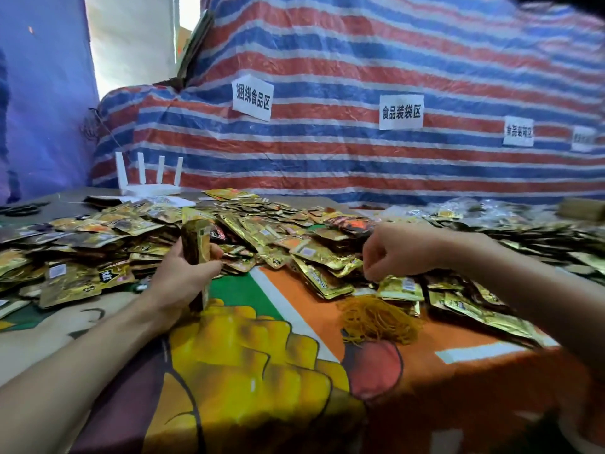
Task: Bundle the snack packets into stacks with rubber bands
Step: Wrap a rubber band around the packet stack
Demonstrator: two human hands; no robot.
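My left hand (183,273) grips an upright stack of gold snack packets (195,244), its lower edge down by the cloth. My right hand (397,250) hovers with curled fingers over loose gold packets (401,288) at the pile's front edge; whether the fingertips pinch one is unclear. A wide heap of gold and dark packets (262,231) covers the table from left to right. A tangle of yellow rubber bands (376,319) lies on the orange cloth just below my right hand.
A colourful printed cloth (262,371) covers the table in front of me. A white router (149,188) with several antennas stands at the back left. A striped tarp wall (360,142) with paper labels rises behind the pile.
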